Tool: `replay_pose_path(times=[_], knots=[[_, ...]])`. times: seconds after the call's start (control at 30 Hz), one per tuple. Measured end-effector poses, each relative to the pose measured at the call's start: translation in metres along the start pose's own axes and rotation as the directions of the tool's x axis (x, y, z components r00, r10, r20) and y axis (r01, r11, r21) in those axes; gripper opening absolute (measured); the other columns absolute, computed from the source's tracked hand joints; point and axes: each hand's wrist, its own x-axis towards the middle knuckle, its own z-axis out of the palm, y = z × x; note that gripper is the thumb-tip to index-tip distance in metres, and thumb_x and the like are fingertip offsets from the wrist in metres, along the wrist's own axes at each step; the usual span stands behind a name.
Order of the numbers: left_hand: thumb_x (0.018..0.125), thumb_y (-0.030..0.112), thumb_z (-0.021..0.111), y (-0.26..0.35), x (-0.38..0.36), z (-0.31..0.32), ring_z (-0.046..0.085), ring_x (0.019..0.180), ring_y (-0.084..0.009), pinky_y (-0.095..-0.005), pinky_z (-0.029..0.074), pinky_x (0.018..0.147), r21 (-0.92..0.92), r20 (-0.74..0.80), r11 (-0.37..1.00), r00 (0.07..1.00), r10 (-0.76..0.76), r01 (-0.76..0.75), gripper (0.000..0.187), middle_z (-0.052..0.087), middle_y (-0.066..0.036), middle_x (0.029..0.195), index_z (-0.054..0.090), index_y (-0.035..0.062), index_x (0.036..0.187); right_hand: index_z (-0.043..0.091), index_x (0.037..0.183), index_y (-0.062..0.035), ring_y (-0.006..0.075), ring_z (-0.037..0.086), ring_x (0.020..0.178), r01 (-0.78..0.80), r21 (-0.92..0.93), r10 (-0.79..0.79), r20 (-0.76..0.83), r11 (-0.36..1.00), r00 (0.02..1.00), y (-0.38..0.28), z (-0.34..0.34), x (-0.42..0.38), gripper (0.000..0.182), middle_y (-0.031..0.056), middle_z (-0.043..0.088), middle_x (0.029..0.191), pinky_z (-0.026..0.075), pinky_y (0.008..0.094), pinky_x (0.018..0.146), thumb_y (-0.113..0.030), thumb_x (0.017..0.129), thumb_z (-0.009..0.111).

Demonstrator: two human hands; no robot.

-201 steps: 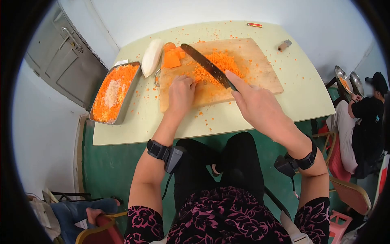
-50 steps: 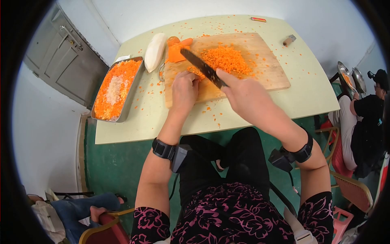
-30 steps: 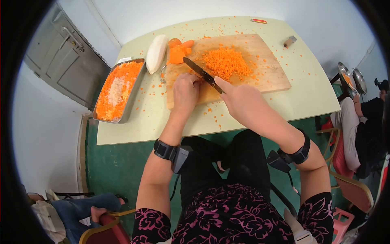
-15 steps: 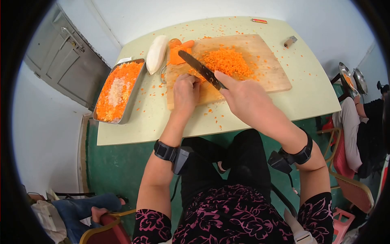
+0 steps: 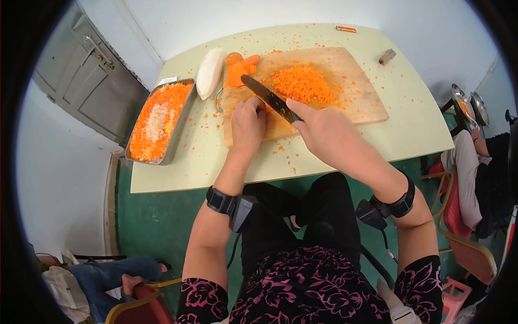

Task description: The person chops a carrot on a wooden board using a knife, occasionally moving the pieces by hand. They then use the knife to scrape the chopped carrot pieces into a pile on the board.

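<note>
My right hand (image 5: 326, 127) is closed round the handle of a dark-bladed knife (image 5: 264, 96), whose blade points up and left over a wooden cutting board (image 5: 359, 100). Beside the blade, my left hand (image 5: 249, 121) has its fingers bent together on a small piece of carrot, mostly hidden by the fingers and knife. A pile of diced carrot (image 5: 305, 83) lies on the board to the right of the blade. Carrot pieces (image 5: 236, 73) rest at the board's upper left corner.
A metal tray (image 5: 175, 129) of diced carrot with a paler heap stands at the left. Next to it lies a peeled white radish (image 5: 210, 73). A lighter (image 5: 346, 28) and a brown object (image 5: 387, 56) are at the back. People sit at both sides.
The whole view has shifted very slightly. Both hands and the knife keep nearly the same places on the board.
</note>
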Motion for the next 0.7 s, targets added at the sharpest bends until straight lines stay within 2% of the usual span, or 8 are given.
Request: replay_pose_path(times=[0.03, 0.1, 0.2, 0.33, 0.4, 0.43, 0.63, 0.7], knots=[[0.072, 0.002, 0.064, -0.001, 0.0, 0.001, 0.062, 0.063, -0.0268, -0.0345, 0.048, 0.06, -0.003, 0.003, 1.0, 1.0, -0.012, 0.012, 0.005, 0.063, -0.016, 0.071, 0.06, 0.0002, 0.076, 0.048, 0.123, 0.003, 0.0339, 0.061, 0.062, 0.006, 0.037, -0.005, -0.014, 0.999, 1.0, -0.001, -0.004, 0.0, 0.041, 0.0191, 0.06, 0.064, 0.047, 0.0429, 0.057, -0.008, 0.084, 0.049], [0.072, 0.002, 0.064, -0.005, 0.0, 0.004, 0.062, 0.063, -0.0267, -0.0338, 0.048, 0.06, -0.01, 0.008, 0.999, 0.999, -0.037, 0.037, 0.005, 0.063, -0.015, 0.07, 0.06, 0.0004, 0.076, 0.048, 0.122, 0.003, 0.0336, 0.061, 0.062, -0.009, -0.026, 0.009, 0.001, 1.0, 1.0, 0.002, 0.006, 0.001, 0.04, 0.0194, 0.06, 0.064, 0.048, 0.0426, 0.057, -0.009, 0.084, 0.049], [0.069, -0.004, 0.06, -0.004, 0.0, 0.005, 0.056, 0.068, -0.0324, -0.0406, 0.045, 0.062, -0.152, 0.001, 0.987, 0.999, -0.043, 0.043, 0.006, 0.06, -0.015, 0.069, 0.056, 0.0008, 0.07, 0.049, 0.121, 0.0029, 0.0334, 0.061, 0.062, -0.013, -0.078, 0.015, 0.024, 0.997, 1.0, 0.003, 0.013, 0.002, 0.039, 0.0194, 0.06, 0.064, 0.048, 0.0428, 0.057, -0.01, 0.084, 0.049], [0.07, -0.004, 0.06, -0.001, 0.0, 0.002, 0.058, 0.066, -0.0307, -0.0382, 0.046, 0.061, -0.089, 0.001, 0.996, 1.0, -0.022, 0.022, 0.006, 0.06, -0.016, 0.068, 0.057, 0.0006, 0.072, 0.049, 0.121, 0.0027, 0.0334, 0.061, 0.062, -0.026, 0.044, 0.026, -0.004, 0.999, 1.0, -0.002, -0.003, 0.002, 0.038, 0.0192, 0.06, 0.064, 0.048, 0.0426, 0.058, -0.013, 0.086, 0.049], [0.072, -0.002, 0.062, -0.004, 0.0, 0.001, 0.063, 0.064, -0.027, -0.0335, 0.048, 0.059, -0.038, 0.015, 0.999, 1.0, -0.024, 0.025, 0.005, 0.062, -0.016, 0.07, 0.06, 0.0002, 0.076, 0.049, 0.121, 0.003, 0.0335, 0.061, 0.062, -0.049, -0.023, 0.05, 0.028, 0.999, 0.998, -0.001, 0.001, 0.001, 0.039, 0.0193, 0.06, 0.063, 0.048, 0.0424, 0.059, -0.012, 0.085, 0.049], [0.072, -0.002, 0.062, -0.003, -0.001, 0.001, 0.063, 0.063, -0.027, -0.0335, 0.048, 0.059, -0.046, 0.019, 0.999, 1.0, -0.021, 0.022, 0.005, 0.062, -0.015, 0.07, 0.06, 0.0004, 0.076, 0.049, 0.121, 0.0032, 0.0336, 0.061, 0.062, -0.057, -0.055, 0.059, 0.042, 0.997, 0.997, 0.0, 0.004, 0.0, 0.039, 0.0194, 0.06, 0.063, 0.048, 0.0424, 0.059, -0.011, 0.085, 0.05], [0.071, -0.002, 0.063, -0.005, 0.0, 0.0, 0.063, 0.063, -0.0266, -0.0334, 0.048, 0.059, -0.053, 0.021, 0.999, 1.0, -0.008, 0.009, 0.006, 0.062, -0.015, 0.069, 0.06, 0.0005, 0.075, 0.05, 0.12, 0.0034, 0.0336, 0.061, 0.062, -0.063, 0.037, 0.063, -0.005, 0.997, 0.998, 0.0, -0.004, 0.003, 0.038, 0.0195, 0.06, 0.063, 0.048, 0.0415, 0.058, -0.011, 0.085, 0.052], [0.071, -0.002, 0.063, -0.004, 0.0, -0.001, 0.063, 0.063, -0.0265, -0.0334, 0.048, 0.059, -0.049, 0.029, 0.999, 1.0, -0.008, 0.009, 0.006, 0.062, -0.015, 0.07, 0.06, 0.0004, 0.075, 0.05, 0.12, 0.0031, 0.0337, 0.061, 0.062, -0.032, -0.032, 0.032, 0.008, 0.999, 0.999, 0.006, 0.006, 0.0, 0.038, 0.0194, 0.06, 0.063, 0.048, 0.0414, 0.058, -0.012, 0.085, 0.052]])
